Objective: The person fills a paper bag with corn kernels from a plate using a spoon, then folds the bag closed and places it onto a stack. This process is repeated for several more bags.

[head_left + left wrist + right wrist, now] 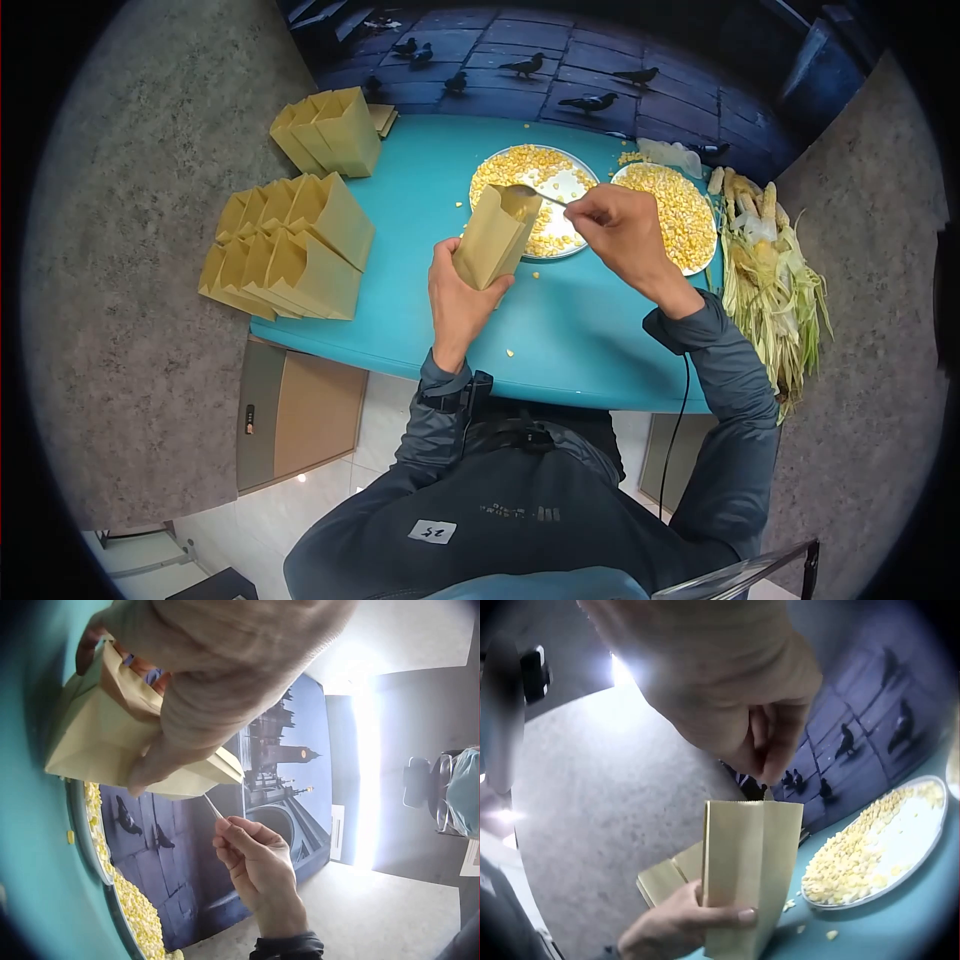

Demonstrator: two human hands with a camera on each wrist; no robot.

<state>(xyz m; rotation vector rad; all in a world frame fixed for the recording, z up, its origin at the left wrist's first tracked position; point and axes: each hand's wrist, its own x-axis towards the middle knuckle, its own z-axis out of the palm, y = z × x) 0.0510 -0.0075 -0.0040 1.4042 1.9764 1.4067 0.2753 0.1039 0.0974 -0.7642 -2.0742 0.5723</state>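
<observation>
My left hand grips a brown paper bag around its lower half, tilted a little, its mouth toward the plates. Between thumb and fingers my right hand pinches the handle of a metal spoon, whose bowl end is at the bag's mouth. In the right wrist view the bag hides most of the spoon. Just behind the bag lies a round white plate of yellow corn kernels, part of its bottom bare. A second plate of kernels sits beneath and beyond my right hand.
Several open paper bags stand in rows at the table's left, with another group behind them. Corn cobs and husks hang over the right edge. A clear plastic bag lies at the back. Loose kernels dot the teal table.
</observation>
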